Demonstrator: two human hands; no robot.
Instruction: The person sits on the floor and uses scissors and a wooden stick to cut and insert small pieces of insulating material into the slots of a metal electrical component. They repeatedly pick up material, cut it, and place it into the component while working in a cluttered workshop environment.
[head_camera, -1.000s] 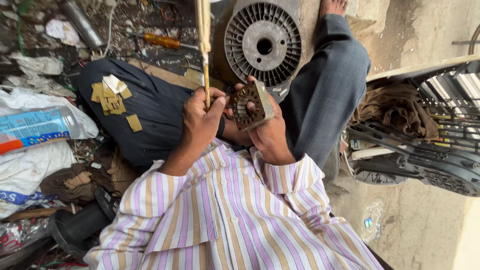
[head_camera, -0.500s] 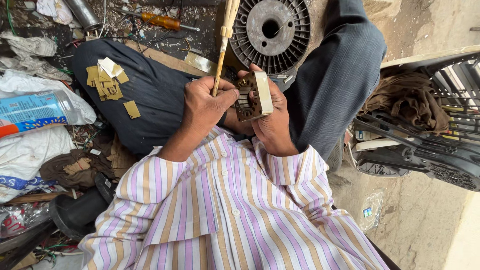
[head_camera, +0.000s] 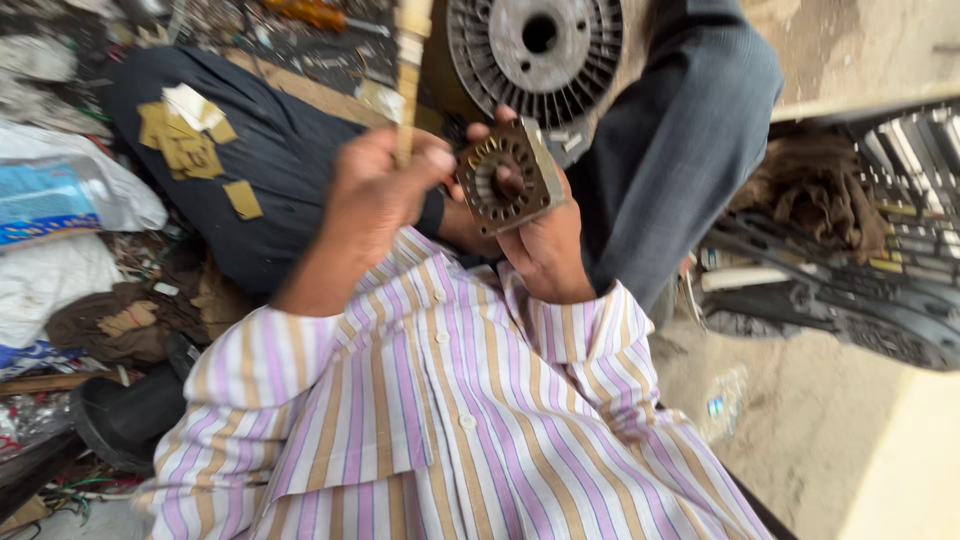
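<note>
My left hand (head_camera: 372, 195) is closed around a thin pale wooden stick (head_camera: 407, 60) that stands upright, its lower end near the stator. My right hand (head_camera: 545, 245) grips a small square metal motor stator (head_camera: 505, 178) from below and behind. The stator's round slotted bore faces me. The two hands are close together over my lap, above my striped shirt (head_camera: 450, 420). The tip of the stick is hidden behind my left hand.
Yellowish paper pieces (head_camera: 185, 130) lie on my left thigh. A round ribbed metal disc (head_camera: 535, 45) sits on the ground ahead, an orange-handled screwdriver (head_camera: 315, 12) beyond it. Plastic bags (head_camera: 60, 200) and scraps lie to the left, black fan parts (head_camera: 850, 300) to the right.
The stator has turned so that its slotted face points toward me. Both hands now appear closer and larger in view, and the stick stays upright in my left hand.
</note>
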